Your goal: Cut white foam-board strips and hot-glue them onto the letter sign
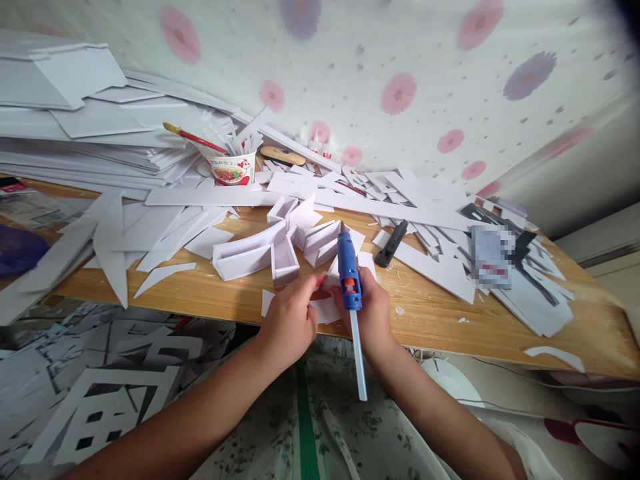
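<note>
A blue glue gun (pixel 349 263) with a translucent glue stick out of its rear end is in my right hand (pixel 373 310), its nozzle pointing away over the table. My left hand (pixel 291 320) is closed close beside it, thumb and index finger pinched at a small white piece, partly hidden. Just beyond my hands stands a white foam-board form (pixel 250 252) with upright walls and open tops. A flat white scrap (pixel 327 310) lies under my hands at the table's front edge. The black cutter (pixel 393 244) rests to the right of the glue gun.
White sheets (pixel 80 77) are stacked at the back left. A paper bowl (pixel 233 168) holds white strips and a red brush. Long strips (pixel 350 203) and offcuts cover the back and right of the wooden table (pixel 425 313). More cut-outs (pixel 115 407) lie below at left.
</note>
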`<state>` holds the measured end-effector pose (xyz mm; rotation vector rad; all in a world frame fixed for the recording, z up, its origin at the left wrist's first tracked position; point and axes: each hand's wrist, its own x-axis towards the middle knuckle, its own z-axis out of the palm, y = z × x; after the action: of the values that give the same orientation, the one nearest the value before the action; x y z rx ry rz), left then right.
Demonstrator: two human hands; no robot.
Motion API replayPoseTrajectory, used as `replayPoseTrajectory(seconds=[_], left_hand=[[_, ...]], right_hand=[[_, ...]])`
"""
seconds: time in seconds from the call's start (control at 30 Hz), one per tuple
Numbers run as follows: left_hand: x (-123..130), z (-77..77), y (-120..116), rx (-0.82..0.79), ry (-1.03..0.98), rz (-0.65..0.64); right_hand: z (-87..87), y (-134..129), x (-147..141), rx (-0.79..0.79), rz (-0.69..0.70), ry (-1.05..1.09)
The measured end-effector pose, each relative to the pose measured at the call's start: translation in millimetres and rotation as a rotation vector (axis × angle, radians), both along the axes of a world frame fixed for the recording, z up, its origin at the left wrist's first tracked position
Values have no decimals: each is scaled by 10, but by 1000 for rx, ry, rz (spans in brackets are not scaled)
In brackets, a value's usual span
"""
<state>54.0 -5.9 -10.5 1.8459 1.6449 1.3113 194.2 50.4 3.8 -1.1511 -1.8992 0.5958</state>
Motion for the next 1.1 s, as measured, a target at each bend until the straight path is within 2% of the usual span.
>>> replayPoseTrajectory(seconds=[0.23,0.47,0.77,0.97,1.1], left_hand=[[9,26,-3,19,14,7],[4,28,-10,20,4,-6],[13,18,-11,-14,-18,14],[7,-12,-4,-26,-34,15],[7,-10,-4,6,-19,26]], right_hand=[[9,-3,-4,15,12,-43],[-7,-3,0,-36,13,-13],[-76,31,79,-99,51,169],[-24,2,43,-167,33,321],[-14,2,27,-126,27,322]])
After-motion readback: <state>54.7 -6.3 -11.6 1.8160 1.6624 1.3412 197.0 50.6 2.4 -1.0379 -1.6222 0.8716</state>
